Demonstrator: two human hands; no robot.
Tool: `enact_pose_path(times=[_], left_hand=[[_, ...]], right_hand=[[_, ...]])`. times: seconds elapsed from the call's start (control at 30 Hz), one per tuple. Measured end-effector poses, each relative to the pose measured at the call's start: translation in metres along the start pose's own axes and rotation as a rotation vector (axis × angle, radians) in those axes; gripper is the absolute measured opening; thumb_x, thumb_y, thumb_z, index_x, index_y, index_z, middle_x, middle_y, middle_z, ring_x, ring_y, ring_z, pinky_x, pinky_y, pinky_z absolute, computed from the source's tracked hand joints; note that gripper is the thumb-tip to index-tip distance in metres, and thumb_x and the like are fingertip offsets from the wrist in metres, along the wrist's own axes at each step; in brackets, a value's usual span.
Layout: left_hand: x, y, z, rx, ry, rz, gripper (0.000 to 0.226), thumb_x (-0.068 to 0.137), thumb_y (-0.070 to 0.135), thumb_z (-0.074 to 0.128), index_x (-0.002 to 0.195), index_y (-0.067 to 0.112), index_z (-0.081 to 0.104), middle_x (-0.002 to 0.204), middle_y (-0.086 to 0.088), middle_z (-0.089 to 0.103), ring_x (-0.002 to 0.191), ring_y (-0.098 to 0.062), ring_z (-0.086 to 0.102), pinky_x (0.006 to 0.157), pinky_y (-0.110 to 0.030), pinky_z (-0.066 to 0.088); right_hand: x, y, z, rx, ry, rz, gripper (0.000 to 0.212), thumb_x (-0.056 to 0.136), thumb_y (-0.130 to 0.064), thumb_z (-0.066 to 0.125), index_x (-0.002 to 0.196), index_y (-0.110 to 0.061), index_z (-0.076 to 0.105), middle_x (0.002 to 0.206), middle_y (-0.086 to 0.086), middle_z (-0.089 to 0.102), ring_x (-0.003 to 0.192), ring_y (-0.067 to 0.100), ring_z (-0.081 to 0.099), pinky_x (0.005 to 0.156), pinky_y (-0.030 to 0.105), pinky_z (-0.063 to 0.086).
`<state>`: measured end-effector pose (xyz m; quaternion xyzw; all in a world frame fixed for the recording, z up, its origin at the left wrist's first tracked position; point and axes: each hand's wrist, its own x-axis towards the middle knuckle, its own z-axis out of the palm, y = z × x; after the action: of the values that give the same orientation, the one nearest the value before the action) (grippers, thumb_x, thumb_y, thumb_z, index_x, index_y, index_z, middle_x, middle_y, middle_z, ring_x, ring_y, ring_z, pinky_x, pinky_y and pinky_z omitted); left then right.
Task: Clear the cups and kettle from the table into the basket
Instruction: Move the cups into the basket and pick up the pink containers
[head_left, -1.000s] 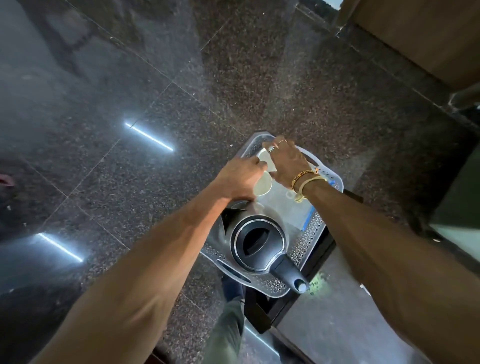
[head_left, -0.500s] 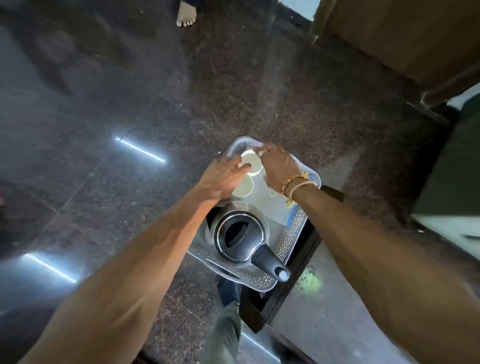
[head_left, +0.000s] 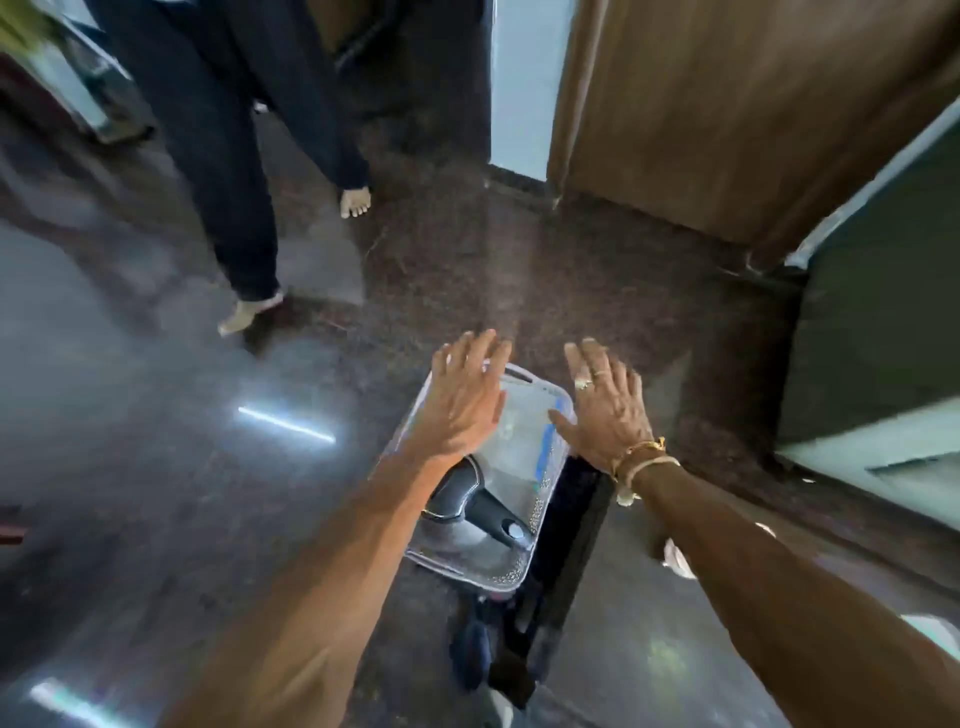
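A dark speckled polished stone floor (head_left: 519, 270) reflected bright strips of light. A second person in dark loose trousers (head_left: 228, 156) stood barefoot on it, near a brown wooden door (head_left: 727, 114) and a pale blue wall strip (head_left: 524, 78).

Kettle in the basket, cups can't be made out

Clear perforated plastic basket (head_left: 545, 488) w/ rounded corners sits on the dark floor, right beside a black table edge. Steel kettle (head_left: 467, 525) w/ black lid & handle stands upright in its near end, partly hidden. Far end is too blurry to tell any cups.
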<state>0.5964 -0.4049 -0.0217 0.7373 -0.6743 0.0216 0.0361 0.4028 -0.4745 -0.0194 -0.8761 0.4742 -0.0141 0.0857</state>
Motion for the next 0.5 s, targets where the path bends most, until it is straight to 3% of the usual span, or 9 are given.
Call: enact_pose_path(times=[0.27,0.5], left_hand=[[-0.022,0.122,-0.042,-0.011,0.019,0.02,0.068,0.09,0.044,0.054,0.152,0.019,0.038,0.161,-0.008,0.03,0.147,-0.033,0.03,0.116,-0.053,0.026],[-0.066,0.283,-0.036,-0.034,-0.045,0.163,0.072,0.092,0.048,0.057,0.152,0.015,0.035,0.16,-0.011,0.03,0.145,-0.036,0.032,0.113,-0.055,0.03]], right_hand=[[-0.107,0.085,-0.03,0.046,0.141,0.102,0.098,0.077,-0.058,0.07,0.153,-0.011,0.031,0.158,0.018,0.031,0.142,0.04,0.034,0.111,0.059,0.032],[-0.242,0.21,-0.054,0.007,0.122,0.283,0.098,0.079,-0.059,0.066,0.155,-0.013,0.024,0.159,0.017,0.028,0.141,0.04,0.032,0.109,0.058,0.031]])
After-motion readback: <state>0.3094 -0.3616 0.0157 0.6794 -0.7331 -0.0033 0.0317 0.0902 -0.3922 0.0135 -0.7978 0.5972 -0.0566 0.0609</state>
